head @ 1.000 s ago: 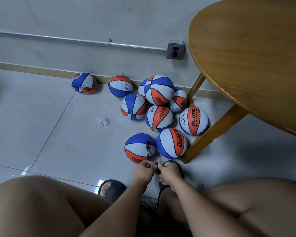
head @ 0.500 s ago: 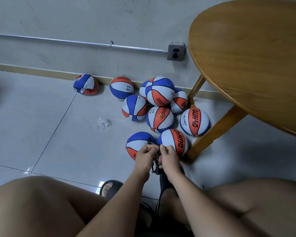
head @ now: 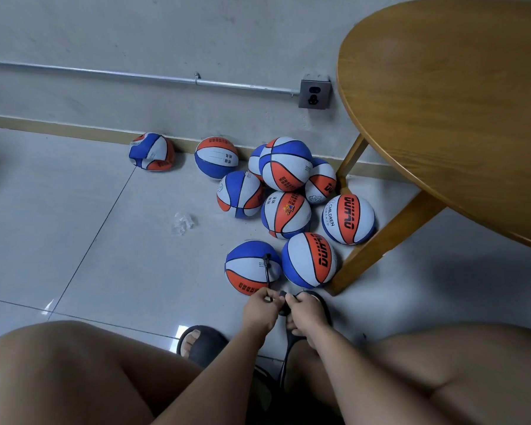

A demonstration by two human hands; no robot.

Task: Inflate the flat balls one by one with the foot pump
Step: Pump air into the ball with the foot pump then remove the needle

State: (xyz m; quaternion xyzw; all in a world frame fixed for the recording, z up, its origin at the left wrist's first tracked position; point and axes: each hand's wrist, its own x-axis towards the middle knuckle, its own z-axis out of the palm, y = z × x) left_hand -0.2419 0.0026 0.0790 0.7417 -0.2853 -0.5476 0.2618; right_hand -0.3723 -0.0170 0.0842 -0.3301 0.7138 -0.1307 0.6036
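Black hose [head: 268, 276] end hidden inside left hand [head: 259, 311].

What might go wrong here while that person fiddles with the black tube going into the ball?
The left hand and right hand both pinch the hose close to the plugged ball. A tug could probably pull the nozzle out or bend it. That ball sits loose on smooth tiles, so it might roll and strain the hose.

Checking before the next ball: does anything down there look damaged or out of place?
The far-left ball by the skirting is caved in, unlike the round ones. A crumpled clear wrapper lies loose on the tiles.
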